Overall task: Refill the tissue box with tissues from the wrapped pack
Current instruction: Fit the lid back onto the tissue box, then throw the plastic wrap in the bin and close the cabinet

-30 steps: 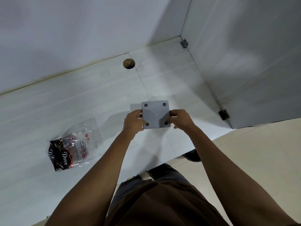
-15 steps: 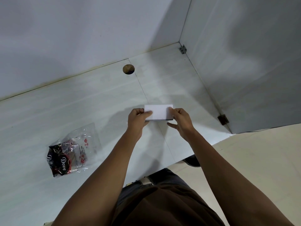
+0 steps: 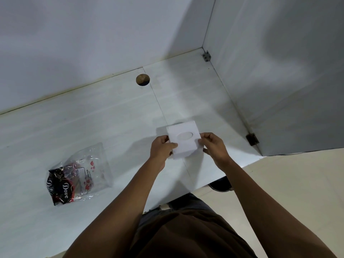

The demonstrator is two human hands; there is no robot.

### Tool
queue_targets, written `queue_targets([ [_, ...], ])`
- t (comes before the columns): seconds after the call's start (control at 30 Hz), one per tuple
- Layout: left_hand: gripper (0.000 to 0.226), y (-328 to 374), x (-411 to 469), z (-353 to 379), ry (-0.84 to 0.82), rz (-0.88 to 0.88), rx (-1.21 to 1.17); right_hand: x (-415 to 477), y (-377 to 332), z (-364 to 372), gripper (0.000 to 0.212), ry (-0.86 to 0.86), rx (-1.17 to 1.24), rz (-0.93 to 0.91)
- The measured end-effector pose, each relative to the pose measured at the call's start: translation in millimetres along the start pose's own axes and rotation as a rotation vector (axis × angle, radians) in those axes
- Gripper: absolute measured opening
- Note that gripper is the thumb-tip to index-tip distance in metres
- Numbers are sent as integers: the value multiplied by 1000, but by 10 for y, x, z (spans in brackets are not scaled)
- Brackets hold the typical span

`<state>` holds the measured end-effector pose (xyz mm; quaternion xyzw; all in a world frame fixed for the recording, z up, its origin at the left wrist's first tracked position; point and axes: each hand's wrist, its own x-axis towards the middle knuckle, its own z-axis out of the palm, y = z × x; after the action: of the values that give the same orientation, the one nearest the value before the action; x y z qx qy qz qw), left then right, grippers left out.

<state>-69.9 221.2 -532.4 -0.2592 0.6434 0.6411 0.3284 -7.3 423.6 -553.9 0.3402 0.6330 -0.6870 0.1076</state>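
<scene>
Both hands (image 3: 188, 147) forward, fingers pinched, arms outstretched.

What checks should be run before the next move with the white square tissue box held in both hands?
1. Grip: left hand and right hand each hold a side of the white square tissue box: ok.
2. Oval opening faces the camera: ok.
3. Tissue visible through the opening: cannot tell.
4. Box clear of the white desk or resting on it: cannot tell.
5. Clear plastic wrapper with dark Dove print lies apart, to the left: ok.
6. Wrapper emptied of tissues: cannot tell.
</scene>
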Motion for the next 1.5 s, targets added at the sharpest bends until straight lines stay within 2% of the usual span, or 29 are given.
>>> queue_targets([
  [0.13, 38, -42, 41, 114, 17, -11, 13, 40, -38, -77, 28, 15, -66, -37],
  [0.3, 48, 208, 138, 419, -73, -2, 79, 250, -241, -212, 34, 108, -206, -105],
  [0.53, 42, 471, 287, 864, -226, -31, 165, 496, -496, -488, 39, 254, -353, -101],
  [0.63, 48, 480, 307, 850, -209, -30, 190, 499, -486, -500, 38, 238, -412, -102],
  [0.73, 34, 443, 310, 677, -149, -6, 230, 419, -457, -413, 43, 363, -485, -142],
  [0.8, 37, 380, 274, 466, -109, 13, 218, 296, -447, -263, 41, 499, -519, -257],
  [0.87, 29, 305, 170, 181, -70, 49, 172, 133, -439, -4, 34, 551, -567, -396],
  [0.93, 20, 240, 5, -133, -24, 78, 119, -9, -391, 323, 27, 502, -605, -513],
  [1.0, 18, 165, -180, -488, 30, 91, 55, -138, -294, 711, 23, 363, -582, -545],
  [1.17, 20, -76, -613, -1489, 195, 111, -56, -399, 45, 1685, 24, -75, -645, -397],
  [1.3, 14, -199, -931, -2295, 370, 170, -96, -605, 197, 2368, 39, -336, -735, -210],
  [1.43, 13, -351, -1139, -3144, 621, 227, -99, -748, 283, 3024, 66, -391, -768, -87],
  [1.5, 19, -474, -1101, -3464, 781, 194, 35, -772, 292, 3249, 78, -355, -747, 21],
])
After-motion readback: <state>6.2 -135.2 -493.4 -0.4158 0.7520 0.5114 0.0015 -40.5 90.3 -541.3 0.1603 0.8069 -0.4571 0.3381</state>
